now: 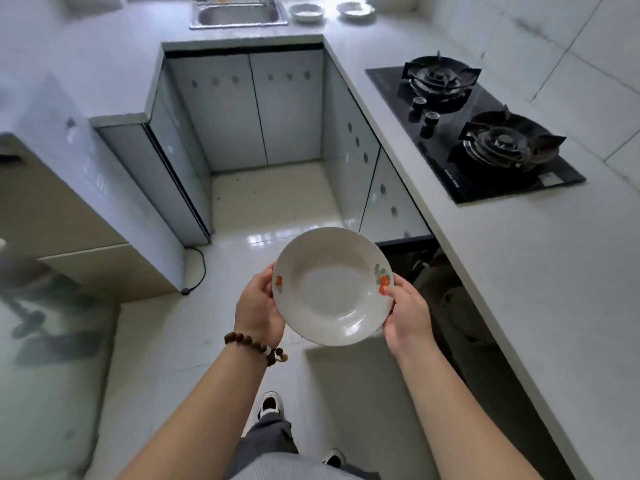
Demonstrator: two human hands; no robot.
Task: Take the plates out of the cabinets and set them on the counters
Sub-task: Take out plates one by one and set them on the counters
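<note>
Fingers of left hand (258, 306) and right hand (407, 315) hidden beneath the plate (330, 285). Open cabinet (450, 296) under right counter too dark to tell contents. Far sink (239, 13) and two far dishes (304, 12) partly cut off by top edge; left foreground blurred.

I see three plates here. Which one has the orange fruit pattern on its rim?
The plate held between the left hand and right hand. The two dishes on the far counter by the sink show no such pattern.

Plate (332, 287) between hands; stove (474, 133) right; sink (239, 15) far, probably.
</note>
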